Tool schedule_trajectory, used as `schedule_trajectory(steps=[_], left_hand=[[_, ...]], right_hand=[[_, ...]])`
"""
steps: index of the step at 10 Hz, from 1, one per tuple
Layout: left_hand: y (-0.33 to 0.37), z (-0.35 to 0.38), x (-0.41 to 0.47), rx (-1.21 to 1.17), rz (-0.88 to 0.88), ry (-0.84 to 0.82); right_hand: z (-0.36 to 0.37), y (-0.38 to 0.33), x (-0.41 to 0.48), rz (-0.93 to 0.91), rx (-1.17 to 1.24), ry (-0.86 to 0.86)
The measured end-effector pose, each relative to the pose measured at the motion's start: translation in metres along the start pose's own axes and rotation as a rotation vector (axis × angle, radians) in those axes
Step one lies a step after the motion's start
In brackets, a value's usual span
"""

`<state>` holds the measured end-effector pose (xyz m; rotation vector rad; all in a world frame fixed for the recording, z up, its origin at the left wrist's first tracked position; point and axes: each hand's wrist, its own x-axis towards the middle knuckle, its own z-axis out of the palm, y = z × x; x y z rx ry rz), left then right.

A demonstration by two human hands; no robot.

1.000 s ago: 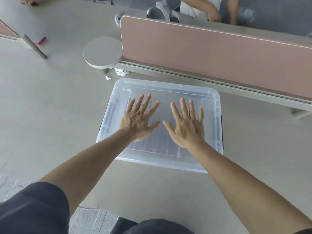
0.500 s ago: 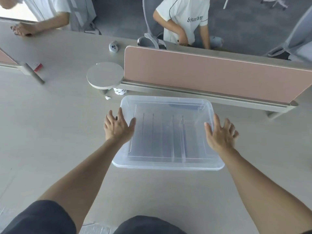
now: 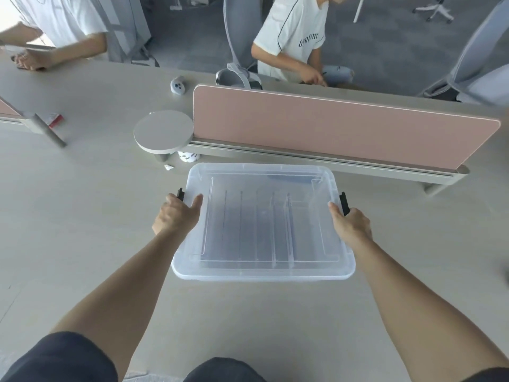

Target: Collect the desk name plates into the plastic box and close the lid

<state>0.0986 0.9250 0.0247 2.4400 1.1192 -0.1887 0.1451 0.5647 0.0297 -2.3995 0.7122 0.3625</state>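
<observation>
1. The plastic box [image 3: 264,224] sits on the desk [image 3: 82,216] in front of you, its far edge close to the rail of the pink divider panel [image 3: 344,128], its near edge well in from the desk's near edge.
2. The clear lid [image 3: 261,268] lies flat on top of the box and covers it from rim to rim. Through it you can see long upright strips standing in rows, probably the name plates [image 3: 281,230], though the cloudy plastic blurs them.
3. Your left hand [image 3: 176,216] clasps the box's left side: thumb on top of the lid's edge, fingers curled down over the side, just by the black latch [image 3: 180,194].
4. Your right hand [image 3: 351,221] grips the right side the same way, its thumb lying on the lid rim, right beside the other black latch [image 3: 344,204]. You cannot tell from here whether either latch is snapped shut.
5. Left of the divider's end a round grey disc [image 3: 162,132] stands raised over the desk, with a small white object [image 3: 188,156] tucked beneath it.
6. Farther toward the desk's far edge sits a small white device [image 3: 177,85]; a red item [image 3: 55,119] lies out at the far left.
7. Two people in white shirts sit along the desk's far side.
</observation>
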Motion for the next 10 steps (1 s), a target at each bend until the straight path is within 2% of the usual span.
schedule_trajectory(steps=[2, 3, 4, 5, 8, 9, 10], left_hand=[[0.020, -0.013, -0.001, -0.075, 0.029, -0.256], [0.018, -0.017, -0.001, -0.051, 0.100, -0.293], [0.011, -0.010, -0.004, 0.031, 0.068, -0.254], [0.012, -0.005, -0.006, 0.068, 0.024, -0.210], [0.026, 0.006, 0.002, 0.248, 0.030, -0.217], [0.022, 0.005, -0.019, 0.261, 0.189, -0.073], [0.007, 0.019, -0.049, 0.234, 0.593, 0.079]], right_hand=[[-0.018, -0.022, -0.009, 0.098, 0.100, -0.267], [-0.018, -0.024, -0.018, 0.103, 0.057, -0.319], [-0.006, -0.011, -0.023, 0.036, -0.051, -0.205], [-0.001, -0.009, -0.020, 0.054, -0.052, -0.181], [0.003, -0.024, -0.028, 0.046, -0.185, -0.131], [-0.002, -0.017, -0.040, 0.038, -0.179, -0.182], [-0.034, -0.048, -0.059, -0.074, -0.189, -0.218]])
